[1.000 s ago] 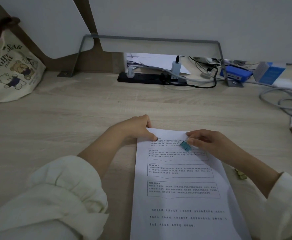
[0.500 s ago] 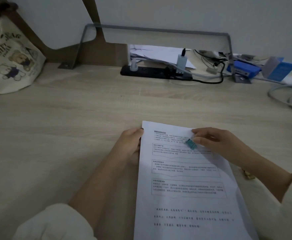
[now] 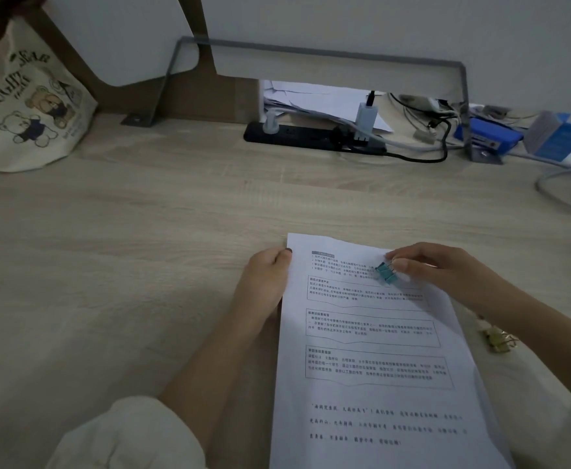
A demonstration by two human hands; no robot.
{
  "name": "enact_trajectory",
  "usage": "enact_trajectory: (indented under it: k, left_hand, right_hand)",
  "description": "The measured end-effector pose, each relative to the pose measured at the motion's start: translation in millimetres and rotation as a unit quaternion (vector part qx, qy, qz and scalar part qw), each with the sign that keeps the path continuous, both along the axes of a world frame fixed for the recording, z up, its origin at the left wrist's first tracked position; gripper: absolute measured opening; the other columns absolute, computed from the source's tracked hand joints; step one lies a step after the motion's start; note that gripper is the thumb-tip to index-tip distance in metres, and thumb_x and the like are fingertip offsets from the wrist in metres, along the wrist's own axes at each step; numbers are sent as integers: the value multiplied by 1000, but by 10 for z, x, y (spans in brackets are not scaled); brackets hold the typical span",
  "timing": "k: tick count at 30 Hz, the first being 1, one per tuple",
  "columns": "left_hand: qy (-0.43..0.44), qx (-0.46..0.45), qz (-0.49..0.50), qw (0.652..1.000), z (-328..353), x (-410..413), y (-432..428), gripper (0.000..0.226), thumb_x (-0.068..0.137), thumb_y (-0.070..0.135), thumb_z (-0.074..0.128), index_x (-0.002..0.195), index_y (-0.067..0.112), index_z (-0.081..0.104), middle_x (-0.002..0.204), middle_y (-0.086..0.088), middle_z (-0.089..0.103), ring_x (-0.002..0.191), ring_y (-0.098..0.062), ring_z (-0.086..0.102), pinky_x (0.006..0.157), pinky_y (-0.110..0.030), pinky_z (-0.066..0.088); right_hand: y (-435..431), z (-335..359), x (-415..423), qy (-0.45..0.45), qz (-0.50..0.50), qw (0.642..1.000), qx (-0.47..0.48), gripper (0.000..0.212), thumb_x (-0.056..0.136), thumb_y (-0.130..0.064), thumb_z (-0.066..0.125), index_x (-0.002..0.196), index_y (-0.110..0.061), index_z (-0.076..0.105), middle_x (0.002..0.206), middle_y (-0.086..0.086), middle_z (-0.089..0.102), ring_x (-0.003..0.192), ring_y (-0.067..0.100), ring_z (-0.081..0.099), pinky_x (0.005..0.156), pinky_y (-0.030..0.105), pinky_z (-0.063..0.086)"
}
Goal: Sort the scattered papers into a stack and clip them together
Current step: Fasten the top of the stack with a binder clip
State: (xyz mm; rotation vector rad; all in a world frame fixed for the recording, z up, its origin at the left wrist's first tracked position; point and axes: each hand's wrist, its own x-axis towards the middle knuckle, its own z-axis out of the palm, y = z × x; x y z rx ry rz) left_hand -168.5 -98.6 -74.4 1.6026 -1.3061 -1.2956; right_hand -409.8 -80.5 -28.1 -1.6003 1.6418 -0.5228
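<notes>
Paper stack point(image 3: 372, 350) on desk point(image 3: 142, 248), its left edge gripped by left hand point(image 3: 267, 282); right hand point(image 3: 436, 269) pinches teal binder clip point(image 3: 386, 273) above the top page. Yellowish clip point(image 3: 499, 340) beside the stack's right edge; power strip point(image 3: 311, 137) and tote bag point(image 3: 23, 110) well behind.

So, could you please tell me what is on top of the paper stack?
A teal binder clip, pinched by the right hand; lower sheets of the paper stack are hidden.

At the upper left of the frame you have a cloth bag point(image 3: 23, 106) printed with bears, lying on the wooden desk point(image 3: 142, 231). At top centre you see a black power strip point(image 3: 311, 137) with a white charger point(image 3: 365, 116) plugged in, a blue box point(image 3: 561, 137) at the upper right, and grey cables point(image 3: 565, 187) looping by the right edge.
</notes>
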Motion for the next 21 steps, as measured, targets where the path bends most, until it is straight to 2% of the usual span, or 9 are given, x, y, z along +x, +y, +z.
enact_trajectory:
  k: [3, 5, 7, 11, 14, 16, 19, 21]
  left_hand:
    - [-21, -27, 9, 999, 5, -20, 15, 38, 96, 21, 37, 88, -10, 56, 77, -11, 53, 71, -19, 46, 69, -32, 33]
    - [-35, -34, 15, 999, 18, -36, 19, 36, 96, 20, 37, 74, -5, 51, 69, -8, 50, 66, -18, 43, 66, -31, 31]
    - [-55, -42, 27, 997, 23, -66, 23, 33, 95, 18, 37, 66, 4, 44, 62, -3, 43, 60, -15, 37, 60, -30, 29]
    - [-76, -74, 50, 993, 0, -116, 41, 30, 95, 18, 38, 73, 2, 53, 62, -3, 46, 57, -13, 38, 53, -25, 30]
    - [-57, -86, 58, 993, -6, -125, 66, 29, 96, 20, 39, 79, 4, 57, 64, 1, 50, 56, -9, 42, 49, -15, 34]
    - [-46, -92, 59, 993, 1, -129, 86, 29, 96, 21, 40, 85, 2, 59, 66, 1, 53, 57, -7, 43, 48, -12, 36]
    - [-30, -93, 63, 993, 16, -132, 106, 26, 96, 22, 40, 93, 5, 60, 79, -5, 63, 65, -9, 51, 52, -11, 39]
    - [-14, -87, 66, 994, 33, -140, 117, 20, 97, 22, 40, 96, 15, 59, 89, -1, 66, 73, -8, 57, 55, -9, 41]
  right_hand:
    - [-85, 146, 13, 3, -3, 1000, 5, 11, 86, -31, 59, 87, -24, 67, 92, -11, 68, 87, 3, 61, 73, 15, 44]
    - [-181, 265, 55, 10, 10, 1000, -3, 15, 82, -35, 60, 86, -22, 67, 91, -7, 70, 88, 8, 63, 80, 20, 46]
    - [-294, 373, 144, 6, 33, 999, -14, 20, 77, -38, 63, 84, -20, 68, 89, -7, 71, 85, 7, 65, 77, 16, 48]
    - [-543, 421, 384, 8, 82, 996, -33, 17, 79, -30, 67, 83, -13, 67, 89, 0, 72, 85, 12, 66, 79, 21, 52]
    - [-684, 375, 576, 28, 129, 990, -56, 16, 81, -26, 66, 83, -10, 65, 83, -5, 70, 74, 0, 63, 67, 7, 49]
    - [-757, 327, 676, 43, 150, 985, -79, 14, 82, -26, 66, 81, -11, 65, 80, -6, 69, 69, -5, 60, 64, 3, 45]
    - [-840, 258, 781, 57, 179, 978, -94, 14, 82, -25, 66, 80, -12, 66, 80, -7, 68, 72, -1, 58, 65, 3, 42]
    - [-893, 245, 820, 69, 199, 974, -87, 17, 81, -26, 67, 80, -9, 66, 77, -10, 67, 69, -1, 56, 63, 4, 41]
